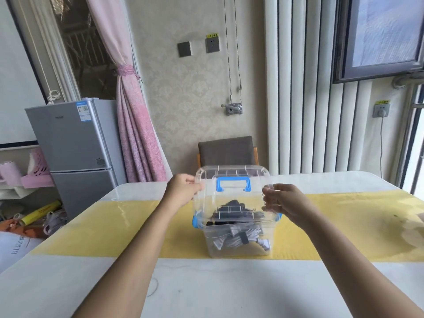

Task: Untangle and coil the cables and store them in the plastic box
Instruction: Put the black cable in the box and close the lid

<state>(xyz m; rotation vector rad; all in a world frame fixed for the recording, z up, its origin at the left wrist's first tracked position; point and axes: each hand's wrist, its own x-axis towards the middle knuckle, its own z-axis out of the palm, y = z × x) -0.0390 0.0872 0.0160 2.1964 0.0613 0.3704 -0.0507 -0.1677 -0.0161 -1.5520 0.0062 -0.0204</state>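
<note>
A clear plastic box (238, 246) stands on the yellow runner at the table's middle. Coiled black and white cables (234, 237) lie inside it. A clear lid (231, 198) with a blue handle (232, 183) is held tilted up over the box, its near edge resting at the box rim. My left hand (183, 188) grips the lid's left edge. My right hand (283, 201) grips the lid's right edge. Blue latches (195, 222) sit at the box's sides.
The white table (206, 290) carries a yellow runner (110, 230). A chair (227, 151) stands behind the table. A grey fridge (73, 148) is at the left, with clutter on the floor beside it. A thin loose thread (153, 288) lies on the near table.
</note>
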